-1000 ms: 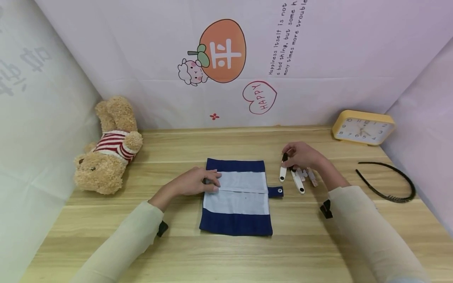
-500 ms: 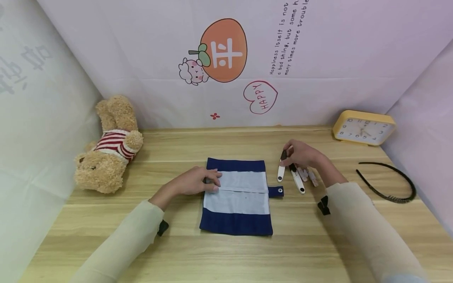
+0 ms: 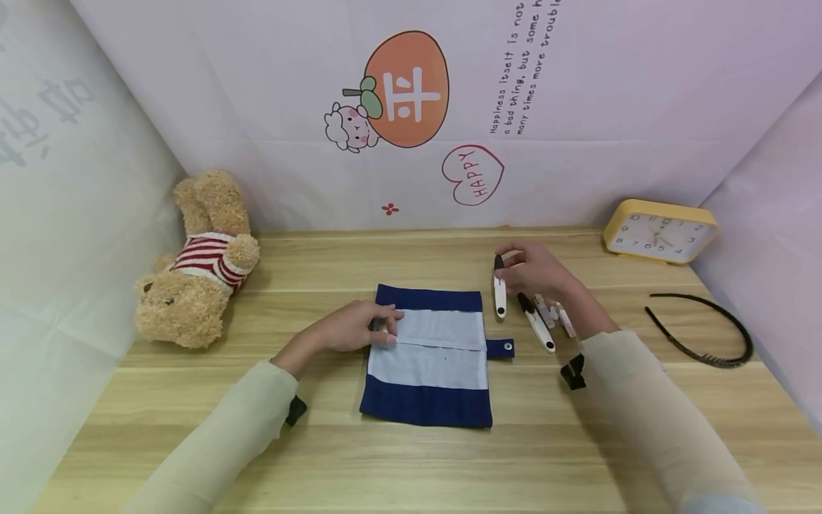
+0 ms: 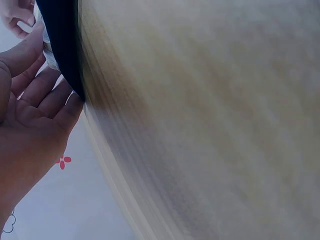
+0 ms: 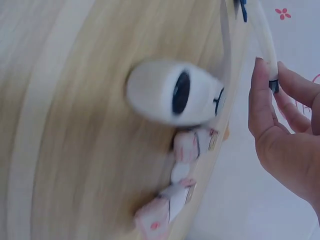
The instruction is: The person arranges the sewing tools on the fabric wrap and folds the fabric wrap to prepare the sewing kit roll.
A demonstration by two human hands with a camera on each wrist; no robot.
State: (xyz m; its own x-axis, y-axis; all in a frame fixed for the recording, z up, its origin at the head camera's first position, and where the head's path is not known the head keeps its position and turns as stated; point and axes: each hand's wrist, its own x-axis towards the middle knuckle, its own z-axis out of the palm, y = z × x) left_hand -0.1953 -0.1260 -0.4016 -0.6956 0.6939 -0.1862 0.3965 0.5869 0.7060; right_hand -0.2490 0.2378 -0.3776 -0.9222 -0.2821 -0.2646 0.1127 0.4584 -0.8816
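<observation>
A navy fabric pouch (image 3: 427,407) lies opened flat on the table, its pale grey lining up and a snap strap (image 3: 501,348) sticking out on the right. At its left edge, my left hand (image 3: 352,327) pinches the fabric, thumb above and fingers beneath in the left wrist view. My right hand (image 3: 533,271) grips a white marker (image 3: 500,296) by its black end, just right of the pouch's upper corner. Below that hand lies a second white marker (image 3: 538,325) with a black end. Small pink and white pieces (image 3: 547,311) lie beside it, partly hidden by the hand.
A teddy bear (image 3: 208,264) in a striped top lies at the left wall. At the back right stands a yellow clock (image 3: 661,232), with a black headband (image 3: 738,353) in front of it. Printed white cloth (image 3: 270,107) walls in the table's back and sides.
My right hand has moved left and slightly back with the marker, away from the second marker and toward the pouch. My left hand has stayed at the pouch's left edge.
</observation>
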